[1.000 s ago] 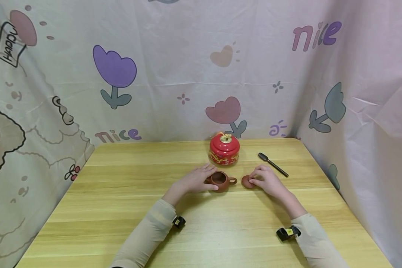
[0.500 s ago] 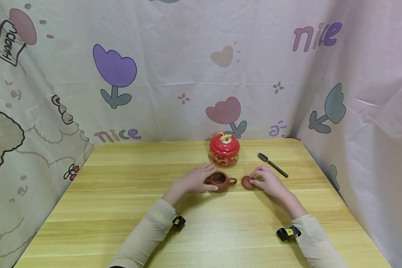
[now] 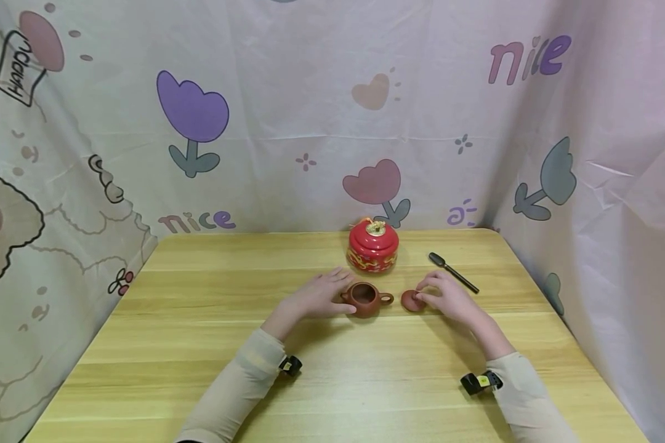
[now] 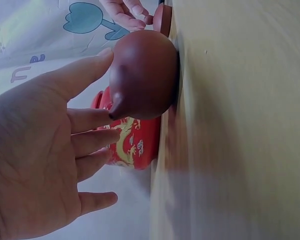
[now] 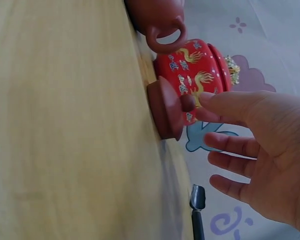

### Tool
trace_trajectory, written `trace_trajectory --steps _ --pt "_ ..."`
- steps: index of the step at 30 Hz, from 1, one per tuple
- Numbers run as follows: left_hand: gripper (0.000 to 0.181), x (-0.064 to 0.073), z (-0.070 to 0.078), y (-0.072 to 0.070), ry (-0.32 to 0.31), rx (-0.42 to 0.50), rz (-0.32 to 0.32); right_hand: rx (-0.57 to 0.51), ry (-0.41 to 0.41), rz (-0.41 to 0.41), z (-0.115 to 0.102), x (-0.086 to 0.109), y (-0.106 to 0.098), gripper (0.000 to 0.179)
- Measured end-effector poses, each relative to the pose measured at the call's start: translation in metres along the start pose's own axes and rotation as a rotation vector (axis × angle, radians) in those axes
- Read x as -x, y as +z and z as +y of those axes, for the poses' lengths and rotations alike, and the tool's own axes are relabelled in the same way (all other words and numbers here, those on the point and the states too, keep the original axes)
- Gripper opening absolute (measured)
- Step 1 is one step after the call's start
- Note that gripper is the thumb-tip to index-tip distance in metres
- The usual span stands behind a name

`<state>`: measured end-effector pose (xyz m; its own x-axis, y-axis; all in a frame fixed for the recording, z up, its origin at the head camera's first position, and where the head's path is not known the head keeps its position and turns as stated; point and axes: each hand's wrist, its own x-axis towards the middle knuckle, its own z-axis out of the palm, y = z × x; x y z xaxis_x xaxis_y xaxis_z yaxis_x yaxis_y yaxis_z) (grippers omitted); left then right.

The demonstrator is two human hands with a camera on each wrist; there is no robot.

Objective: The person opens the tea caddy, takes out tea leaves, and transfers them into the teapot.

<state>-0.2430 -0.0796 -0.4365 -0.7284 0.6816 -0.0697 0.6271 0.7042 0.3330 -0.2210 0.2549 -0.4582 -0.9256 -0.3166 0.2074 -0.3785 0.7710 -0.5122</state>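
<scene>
Lid (image 3: 411, 301) right of teapot (image 3: 365, 309) — jar (image 3: 373, 247) behind — scoop (image 3: 455, 274) right of jar.

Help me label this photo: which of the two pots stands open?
The brown teapot: its mouth is uncovered, and a matching lid sits on the table beyond its handle. The red pot behind it has its red lid on.

left sleeve (image 3: 227, 387): long, pale beige, paler band near the cuff. right sleeve (image 3: 532, 397): same beige, creased, stops short of the wrist. black boxy left camera (image 3: 294, 366), small yellow marking. black right camera (image 3: 470, 384): yellow label (image 3: 483, 381), black strap (image 3: 496, 379) at the cuff.
</scene>
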Motion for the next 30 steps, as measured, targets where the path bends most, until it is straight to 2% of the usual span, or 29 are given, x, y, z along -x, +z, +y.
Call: trace_trajectory --steps 5,12,22,30 --pt "0.082 0.004 0.0 -0.003 -0.026 -0.009 -0.005 0.022 -0.027 0.018 -0.003 -0.002 -0.005 0.014" --pt "0.081 0.011 0.001 -0.009 -0.045 0.016 0.011 0.052 -0.013 0.019 -0.009 -0.006 -0.014 0.019" --pt "0.078 0.023 0.002 -0.024 -0.091 0.032 0.04 0.062 -0.035 0.031 -0.023 -0.021 -0.028 0.022" --pt "0.077 0.028 0.001 -0.036 -0.098 0.028 0.096 0.068 -0.093 0.044 -0.033 -0.031 -0.032 0.023"
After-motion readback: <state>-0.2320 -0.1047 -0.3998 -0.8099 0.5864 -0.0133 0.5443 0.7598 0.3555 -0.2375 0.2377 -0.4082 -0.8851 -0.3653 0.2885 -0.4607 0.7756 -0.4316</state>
